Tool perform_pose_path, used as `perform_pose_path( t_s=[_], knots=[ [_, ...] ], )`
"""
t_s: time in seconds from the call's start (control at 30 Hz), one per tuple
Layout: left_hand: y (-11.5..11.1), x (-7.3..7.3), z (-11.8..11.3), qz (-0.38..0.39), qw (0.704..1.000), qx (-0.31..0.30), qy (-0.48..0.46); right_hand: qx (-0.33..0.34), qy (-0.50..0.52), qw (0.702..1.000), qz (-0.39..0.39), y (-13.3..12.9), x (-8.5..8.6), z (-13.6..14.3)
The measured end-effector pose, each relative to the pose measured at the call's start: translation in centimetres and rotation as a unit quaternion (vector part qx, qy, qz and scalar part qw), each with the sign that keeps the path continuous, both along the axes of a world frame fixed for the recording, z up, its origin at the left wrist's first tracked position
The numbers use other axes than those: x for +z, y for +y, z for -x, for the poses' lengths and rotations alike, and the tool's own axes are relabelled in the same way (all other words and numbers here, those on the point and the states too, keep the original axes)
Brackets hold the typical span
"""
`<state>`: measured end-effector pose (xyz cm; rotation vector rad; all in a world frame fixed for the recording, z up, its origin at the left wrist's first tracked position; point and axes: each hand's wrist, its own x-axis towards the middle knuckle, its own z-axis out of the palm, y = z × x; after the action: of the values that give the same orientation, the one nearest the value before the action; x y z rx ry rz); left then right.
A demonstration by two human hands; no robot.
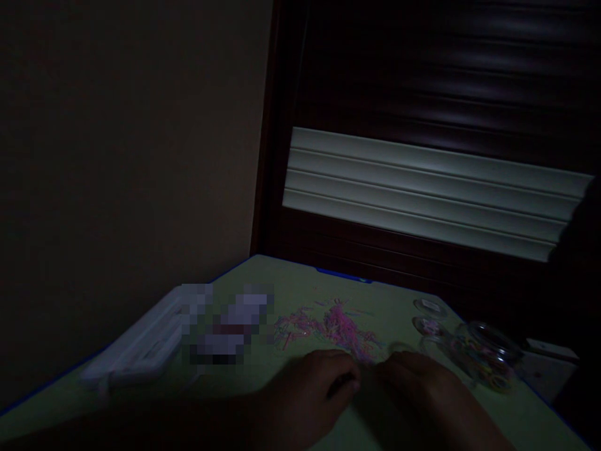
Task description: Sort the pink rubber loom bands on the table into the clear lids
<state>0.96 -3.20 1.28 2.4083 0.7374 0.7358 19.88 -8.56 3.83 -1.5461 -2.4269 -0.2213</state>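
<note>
Fingers (346, 401) curled, left hand (307, 394) near right hand (429, 385)

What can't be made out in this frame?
Head view: item beside the pink band pile; pixelation covers it.
Head view: whether left hand or right hand pinches anything; too dark.
Head view: right forearm's lower part; cut off by bottom edge.
Head view: white label's print; too small, dim.

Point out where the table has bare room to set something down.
Pale green, blue-edged table: the far-left corner, behind the mostly pink heap of thin loops, and the patch between heap and small clear round containers. Crowded: right side, by the clear jar of coloured loops; left, by the long white object.
</note>
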Motion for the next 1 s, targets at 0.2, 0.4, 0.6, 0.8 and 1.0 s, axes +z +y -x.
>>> perform_pose_path(
  t_s=[0.2, 0.4, 0.6, 0.8, 1.0],
  knots=[
    [0.1, -0.3, -0.1, -0.007, 1.000, 0.005, -0.005, -0.035, -0.024, 0.999, -0.028, 0.0, 0.5, -0.7],
    [0.1, -0.2, 0.0, -0.013, 1.000, 0.006, -0.005, -0.127, -0.060, 0.987, -0.080, -0.3, 1.1, -1.6],
    [0.0, 0.0, 0.1, -0.019, 1.000, 0.002, 0.003, -0.169, -0.103, 0.964, -0.179, -1.3, 1.5, -2.9],
    [0.1, -0.2, 0.1, -0.018, 1.000, 0.002, 0.004, -0.280, -0.133, 0.941, -0.133, -1.6, 1.8, -2.9],
    [0.1, -0.2, 0.2, -0.010, 1.000, 0.006, 0.006, -0.311, -0.147, 0.929, -0.139, -1.6, 1.5, -3.5]
  ],
)
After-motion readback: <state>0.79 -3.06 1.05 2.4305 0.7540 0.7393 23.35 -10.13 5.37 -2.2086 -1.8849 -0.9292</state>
